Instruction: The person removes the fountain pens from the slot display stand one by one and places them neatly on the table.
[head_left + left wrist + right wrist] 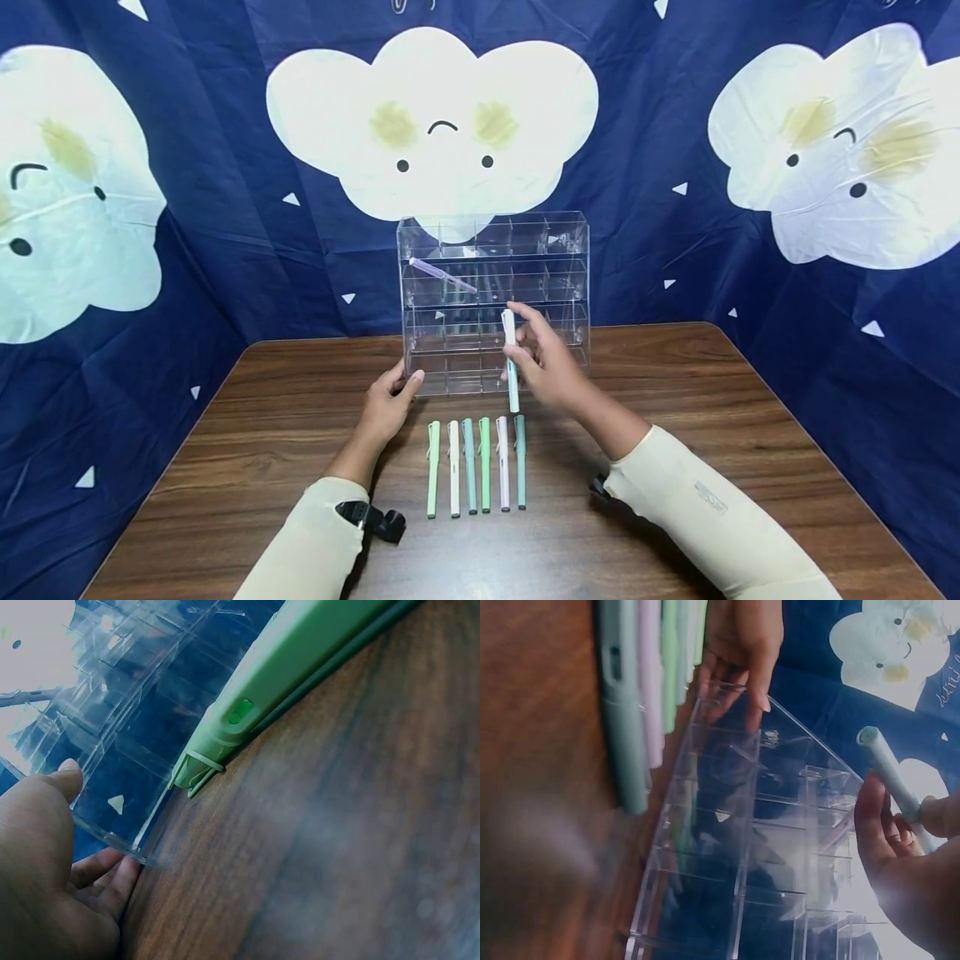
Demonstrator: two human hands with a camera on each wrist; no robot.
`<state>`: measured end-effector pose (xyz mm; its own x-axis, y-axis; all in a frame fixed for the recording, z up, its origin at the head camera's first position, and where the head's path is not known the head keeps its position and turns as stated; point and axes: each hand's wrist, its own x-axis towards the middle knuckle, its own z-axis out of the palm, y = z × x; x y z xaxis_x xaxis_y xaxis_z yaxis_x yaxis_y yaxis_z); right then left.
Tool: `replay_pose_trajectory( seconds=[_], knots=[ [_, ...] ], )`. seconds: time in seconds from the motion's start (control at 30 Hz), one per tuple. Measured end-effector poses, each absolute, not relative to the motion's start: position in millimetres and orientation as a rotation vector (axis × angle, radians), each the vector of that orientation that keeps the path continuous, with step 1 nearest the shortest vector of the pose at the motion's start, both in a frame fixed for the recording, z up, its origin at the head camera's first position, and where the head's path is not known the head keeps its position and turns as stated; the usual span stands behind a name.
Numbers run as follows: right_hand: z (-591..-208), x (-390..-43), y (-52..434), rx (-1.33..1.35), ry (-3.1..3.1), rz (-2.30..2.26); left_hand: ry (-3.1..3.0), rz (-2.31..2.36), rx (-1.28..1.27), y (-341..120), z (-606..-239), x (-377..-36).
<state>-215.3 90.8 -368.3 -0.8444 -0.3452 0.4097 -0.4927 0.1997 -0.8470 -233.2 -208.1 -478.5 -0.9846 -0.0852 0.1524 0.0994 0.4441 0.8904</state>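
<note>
No words, brands or numbers can be read. A small printed mark is seen on the right sleeve [711, 497], perhaps a label, but too blurred to be made out. Nothing legible is carried by the pens [474, 463].

You are sitting in a makeshift recording corner rather than a real home or office. A dark blue plastic backdrop [225, 167], printed with large white cloud faces [432, 125] and small white triangles, hangs on all sides and hides whatever room lies behind it. In front of you is only a brown wood-grain surface [712, 433] carrying a clear acrylic compartment organiser [495, 300] and a neat row of pastel pens [476, 462]. Small cameras strapped to your wrists [371, 518], over cream sleeves [705, 508], mark it as a staged set-up.
</note>
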Motion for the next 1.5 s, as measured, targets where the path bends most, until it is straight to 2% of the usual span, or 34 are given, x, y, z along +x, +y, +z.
replay_pose_trajectory(
  seconds=[0.23, 0.47, 0.73, 1.0, 1.5],
  knots=[
    [-384, -203, 101, 0.695, -2.318, 1.898, -2.534, -1.544, -0.001, -208, -477, -231],
    [-394, -194, 115, 0.632, -2.442, 1.625, -2.544, -1.522, 0.01, -208, -475, -230],
    [-407, -181, 123, 0.613, -2.532, 1.743, -2.519, -1.582, -0.012, -208, -478, -232],
    [-416, -172, 124, 0.365, -2.666, 1.913, -2.527, -1.533, -0.028, -208, -477, -232],
    [-429, -170, 130, 0.378, -2.743, 2.049, -2.523, -1.546, -0.002, -206, -474, -232]
  ],
)
